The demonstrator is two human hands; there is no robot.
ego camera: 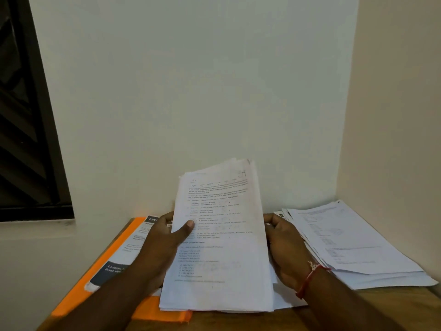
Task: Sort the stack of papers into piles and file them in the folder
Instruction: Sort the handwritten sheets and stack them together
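Observation:
I hold a stack of printed white papers (222, 235) tilted up toward me above the middle of the wooden table (372, 304). My left hand (162, 244) grips its left edge, thumb lying on the top sheet. My right hand (286, 247) grips the right edge, with a red thread band on the wrist. An orange folder (112, 254) lies flat at the left, partly under the stack, and a printed sheet with dark bands (128, 249) rests on it. A spread pile of white papers (353, 244) lies on the table at the right.
The table stands in a corner, with a pale wall behind it and another wall on the right. A dark window with a black frame (28, 130) is at the left. Bare wood shows at the front right of the table.

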